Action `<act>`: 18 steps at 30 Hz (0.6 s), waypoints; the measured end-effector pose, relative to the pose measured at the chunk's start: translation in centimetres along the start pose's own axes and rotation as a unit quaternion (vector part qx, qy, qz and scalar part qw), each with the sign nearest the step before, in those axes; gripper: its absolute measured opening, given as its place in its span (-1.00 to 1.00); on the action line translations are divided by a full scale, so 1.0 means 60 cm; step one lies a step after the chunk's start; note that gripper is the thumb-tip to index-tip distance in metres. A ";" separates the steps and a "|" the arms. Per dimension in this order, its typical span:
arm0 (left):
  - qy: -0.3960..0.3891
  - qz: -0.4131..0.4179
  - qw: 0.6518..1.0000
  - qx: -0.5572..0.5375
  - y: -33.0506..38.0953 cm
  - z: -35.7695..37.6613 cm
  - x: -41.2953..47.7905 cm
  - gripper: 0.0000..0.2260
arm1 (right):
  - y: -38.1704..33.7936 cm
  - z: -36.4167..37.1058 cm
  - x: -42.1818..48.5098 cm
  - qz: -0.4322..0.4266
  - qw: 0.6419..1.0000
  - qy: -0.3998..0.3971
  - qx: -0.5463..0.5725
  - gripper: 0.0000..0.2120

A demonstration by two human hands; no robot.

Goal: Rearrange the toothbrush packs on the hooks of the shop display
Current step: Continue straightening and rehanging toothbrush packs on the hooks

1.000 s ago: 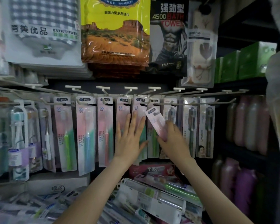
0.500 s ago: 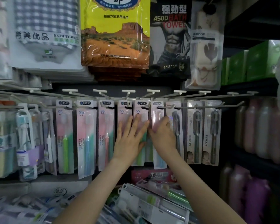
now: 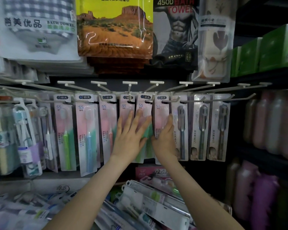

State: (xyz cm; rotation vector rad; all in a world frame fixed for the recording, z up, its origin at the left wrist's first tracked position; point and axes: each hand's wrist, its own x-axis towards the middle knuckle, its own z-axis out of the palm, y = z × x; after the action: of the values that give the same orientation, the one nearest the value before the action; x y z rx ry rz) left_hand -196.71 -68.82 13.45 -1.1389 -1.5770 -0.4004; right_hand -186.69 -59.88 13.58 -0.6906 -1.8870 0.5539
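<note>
1. The left hand lay flat with fingers spread, pressing on two pink toothbrush packs that hung at the middle of the row
2. The right hand gripped the next pink pack by its edges, thumb on the left edge, fingers at the right
3. That pack hung upright at a white hook, just beside the grey toothbrush packs

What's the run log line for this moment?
left hand: flat on neighbouring pink packs | right hand: grips rightmost pink pack, on its hook | status: not released
</note>
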 end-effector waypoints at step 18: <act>-0.006 0.009 1.000 -0.027 0.004 0.018 -0.029 -0.41 | 0.038 -0.110 0.001 -0.089 0.996 -0.014 -0.019 -0.22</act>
State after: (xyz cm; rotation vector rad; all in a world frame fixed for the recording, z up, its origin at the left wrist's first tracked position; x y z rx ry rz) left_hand -197.25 -68.67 11.48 -1.1964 -1.5739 -0.4272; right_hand -180.14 -57.71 14.71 -0.5352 -1.9663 0.4156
